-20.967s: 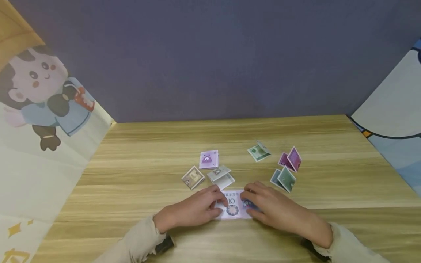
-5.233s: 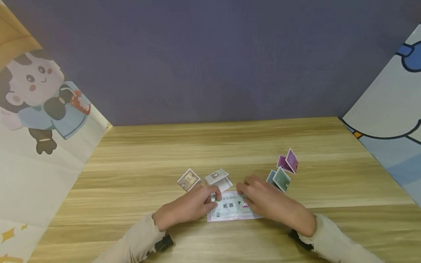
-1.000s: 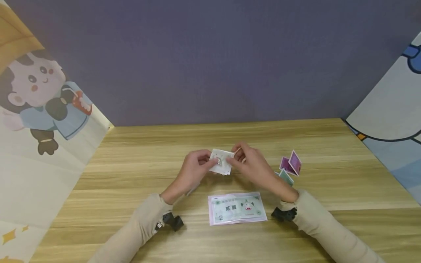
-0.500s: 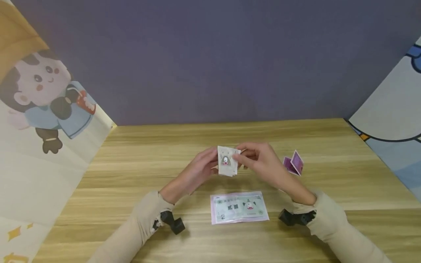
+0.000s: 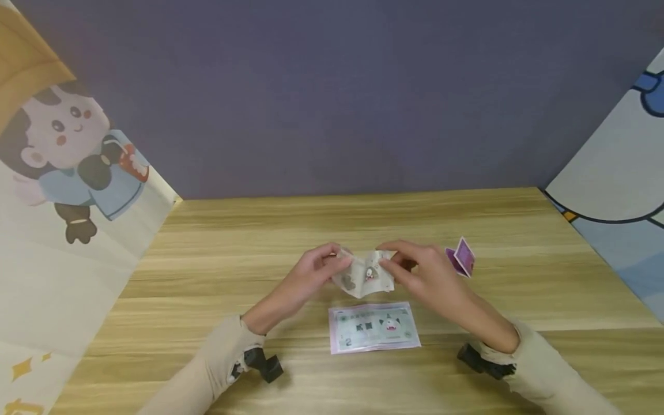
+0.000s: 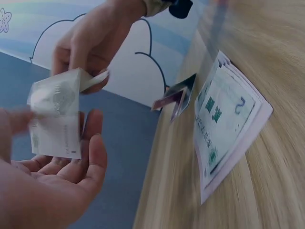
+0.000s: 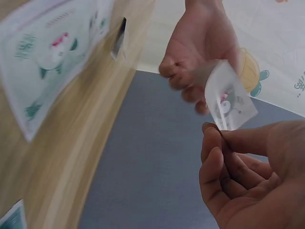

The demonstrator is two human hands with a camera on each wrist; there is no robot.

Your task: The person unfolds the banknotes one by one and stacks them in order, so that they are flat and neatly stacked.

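Observation:
A grey-white play banknote (image 5: pixel 359 281), partly unfolded with its crease showing, hangs above the table between both hands. My left hand (image 5: pixel 295 285) pinches its left edge between thumb and fingers. At the other side my right hand (image 5: pixel 433 279) pinches the right edge, seen closely in the right wrist view. Just below lies a flat stack of banknotes (image 5: pixel 373 328), a pale green note marked 2 on a lilac one. Past my right hand, a folded magenta banknote (image 5: pixel 463 257) stands half open.
Wood-grain table (image 5: pixel 233 230) ends at a dark blue-grey wall (image 5: pixel 353 98). A teal banknote (image 7: pixel 14 219) shows at the right wrist view's corner. A small dark upright piece (image 7: pixel 119 38), its kind unclear, stands on the table there. Printed panels flank both sides.
Over the last second the grey-white banknote goes from folded to partly spread and comes lower, nearer the stack. Earlier, both hands press the green note flat; lilac and green folded notes have left the back.

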